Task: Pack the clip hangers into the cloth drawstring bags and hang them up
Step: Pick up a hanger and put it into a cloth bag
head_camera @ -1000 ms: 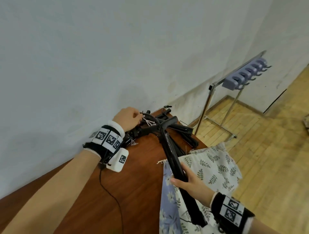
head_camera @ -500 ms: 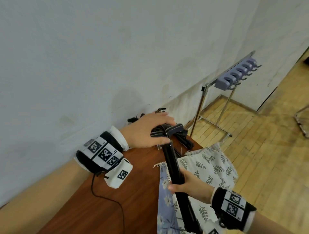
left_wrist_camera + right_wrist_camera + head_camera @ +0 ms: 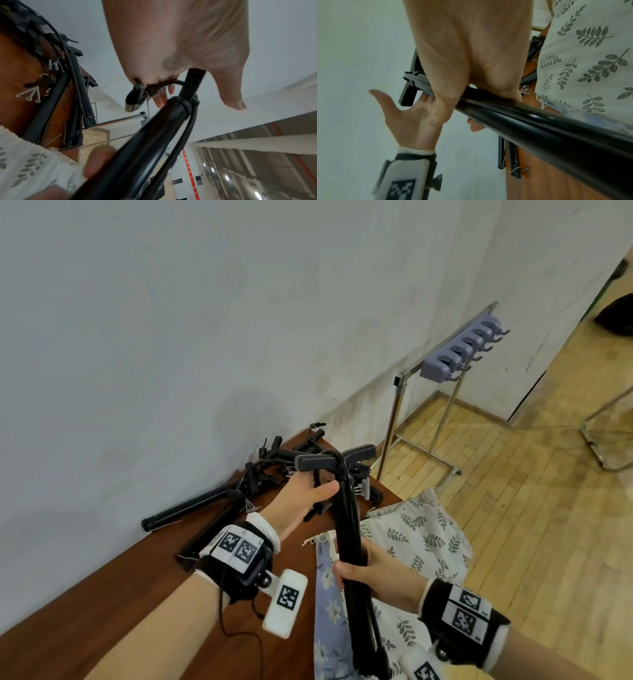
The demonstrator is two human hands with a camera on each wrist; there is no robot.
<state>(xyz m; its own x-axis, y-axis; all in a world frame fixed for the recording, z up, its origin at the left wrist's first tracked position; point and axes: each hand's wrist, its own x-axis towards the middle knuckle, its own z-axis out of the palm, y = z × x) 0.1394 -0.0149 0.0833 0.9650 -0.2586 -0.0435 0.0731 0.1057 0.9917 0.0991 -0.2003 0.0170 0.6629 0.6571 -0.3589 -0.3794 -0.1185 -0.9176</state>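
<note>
Hangers (image 3: 349, 529): black bundle, held clear of the table (image 3: 144, 587); long axis runs steeply from the clip end, uppermost and farthest from the body, down toward the lower frame edge. Position: directly over the bags (image 3: 411, 529), which lie flat on the table's right part, leaf print over blue floral; bag mouths cannot be told. Judged: the coming move turns on lowering the bundle's bottom end into a bag beneath it.
Right hand (image 3: 373, 571): wrapped round the bundle's middle, thumb and fingers closed on it; nearer the bags.
Left hand (image 3: 301, 494): at the top end, fingers curled on the hooks and clip bar, thumb stretched out free.
More hangers (image 3: 205, 508): loose heap against the wall, behind the left hand.
Rack (image 3: 459, 354): hooks bare, standing on the floor, well apart from the table.
</note>
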